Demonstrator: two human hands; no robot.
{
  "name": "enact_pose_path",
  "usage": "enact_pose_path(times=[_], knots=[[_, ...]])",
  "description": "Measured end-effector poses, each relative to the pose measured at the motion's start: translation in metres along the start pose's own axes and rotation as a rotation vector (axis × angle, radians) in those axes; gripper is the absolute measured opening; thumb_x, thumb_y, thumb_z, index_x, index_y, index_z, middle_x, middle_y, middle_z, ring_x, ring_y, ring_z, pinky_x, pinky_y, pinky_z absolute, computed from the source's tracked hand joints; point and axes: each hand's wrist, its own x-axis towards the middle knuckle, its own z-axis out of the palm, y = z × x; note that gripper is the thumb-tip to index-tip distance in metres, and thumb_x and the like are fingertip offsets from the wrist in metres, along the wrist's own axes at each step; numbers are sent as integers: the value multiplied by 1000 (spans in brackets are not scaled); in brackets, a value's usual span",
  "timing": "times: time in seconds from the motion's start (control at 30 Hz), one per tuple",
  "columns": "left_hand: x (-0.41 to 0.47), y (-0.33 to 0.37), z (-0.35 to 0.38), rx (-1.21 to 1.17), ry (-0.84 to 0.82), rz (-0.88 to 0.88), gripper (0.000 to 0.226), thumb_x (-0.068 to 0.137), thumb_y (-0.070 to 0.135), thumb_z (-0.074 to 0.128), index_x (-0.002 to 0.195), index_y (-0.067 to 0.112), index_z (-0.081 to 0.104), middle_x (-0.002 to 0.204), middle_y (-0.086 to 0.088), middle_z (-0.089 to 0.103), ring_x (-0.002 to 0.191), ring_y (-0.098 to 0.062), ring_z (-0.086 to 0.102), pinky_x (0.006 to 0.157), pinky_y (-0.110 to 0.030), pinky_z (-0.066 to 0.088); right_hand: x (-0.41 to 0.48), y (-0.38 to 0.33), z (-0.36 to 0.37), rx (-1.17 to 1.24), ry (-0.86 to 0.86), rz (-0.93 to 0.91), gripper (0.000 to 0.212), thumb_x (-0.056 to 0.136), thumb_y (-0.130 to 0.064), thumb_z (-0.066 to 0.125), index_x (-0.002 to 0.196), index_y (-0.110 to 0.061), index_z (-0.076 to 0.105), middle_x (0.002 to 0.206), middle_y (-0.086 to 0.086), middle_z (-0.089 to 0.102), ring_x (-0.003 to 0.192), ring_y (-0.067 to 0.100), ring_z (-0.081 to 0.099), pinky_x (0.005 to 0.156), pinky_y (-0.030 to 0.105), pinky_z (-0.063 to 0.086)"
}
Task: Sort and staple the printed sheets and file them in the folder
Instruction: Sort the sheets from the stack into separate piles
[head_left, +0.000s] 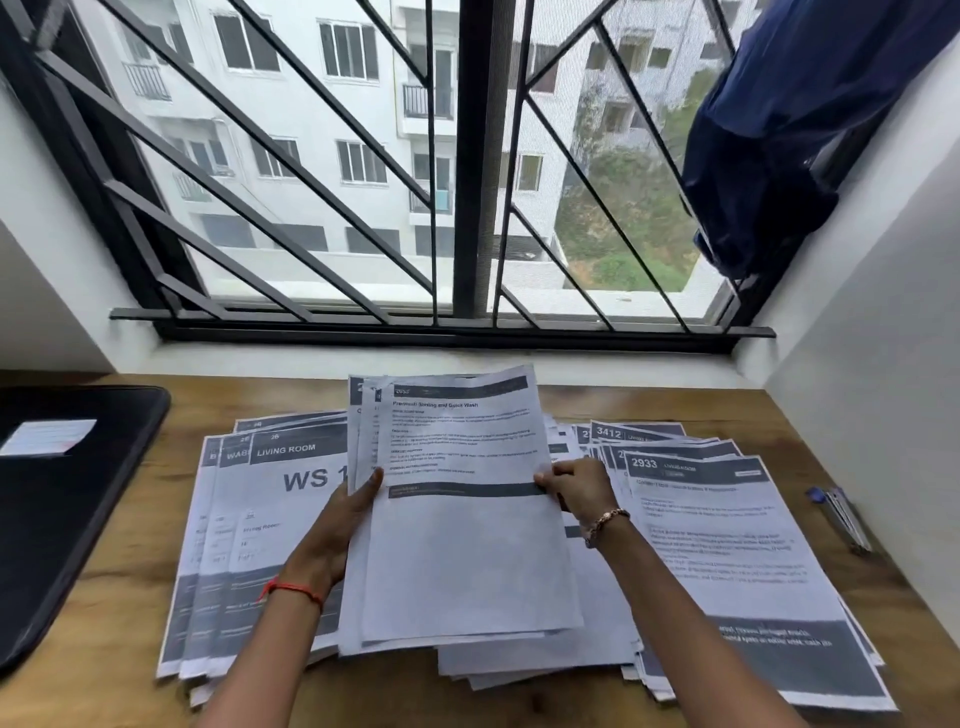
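Pinching the held sheets (457, 493) midway along both long edges with left hand (358, 499) and right hand (576, 491), long axis pointing away from the body, LIVING ROOM pile (249, 519) just left of them, nearer the left hand, 2933 pile (727, 545) just right, folder (62, 493) well left.

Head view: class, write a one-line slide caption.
Left hand and right hand hold a sheaf of printed sheets over fanned piles on a wooden desk, black folder alongside.

folder (67, 499) lies left on the counter (571, 696), sheet piles (249, 545) in the middle, stapler (841, 517) far right.
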Motion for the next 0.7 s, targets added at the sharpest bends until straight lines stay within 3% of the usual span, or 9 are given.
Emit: enact_pose_path(times=[0.13, 0.27, 0.37, 0.5, 0.57, 0.7], knots=[[2, 0, -4, 39, 5, 9, 25, 98, 18, 43, 117, 11, 59, 102, -9, 72, 87, -24, 71, 64, -32, 58, 9, 5, -3, -122, 44, -5, 39, 83, -1, 61, 47, -11, 50, 49, -1, 40, 50, 10, 37, 50, 21, 30], [5, 3, -16, 47, 46, 23, 23, 98, 16, 43, 115, 12, 59, 94, -5, 74, 81, -21, 72, 61, -31, 58, 18, 15, -14, -254, 288, -19, 44, 86, -2, 55, 49, -12, 34, 52, 2, 29, 54, 15, 30, 49, 27, 21], [6, 8, -27, 33, 71, 48, 23, 98, 15, 43, 113, 12, 60, 93, -5, 74, 79, -21, 72, 60, -32, 58, 19, 26, -22, -339, 434, 61, 40, 89, 2, 47, 51, -8, 37, 56, 8, 37, 63, 23, 38, 60, 27, 28], [7, 16, -44, 8, 123, 68, 29, 96, 15, 48, 123, 8, 56, 102, -9, 72, 84, -25, 71, 64, -37, 59, 14, 37, -24, -475, 412, 131, 15, 85, 6, 46, 80, 2, 59, 93, 25, 57, 86, 37, 57, 72, 28, 39], [7, 22, -51, -7, 137, 80, 31, 97, 16, 47, 125, 9, 55, 99, -7, 73, 82, -24, 71, 64, -37, 59, 12, 42, -19, -537, 382, 144, 20, 87, 4, 47, 102, 8, 60, 111, 27, 60, 102, 41, 59, 79, 34, 47], [6, 32, -61, -70, 176, 129, 32, 97, 18, 44, 127, 11, 53, 93, -2, 74, 77, -19, 72, 60, -34, 59, 8, 42, -9, -650, 291, 121, 25, 89, 3, 45, 110, 8, 55, 118, 27, 55, 107, 40, 57, 83, 37, 47]])
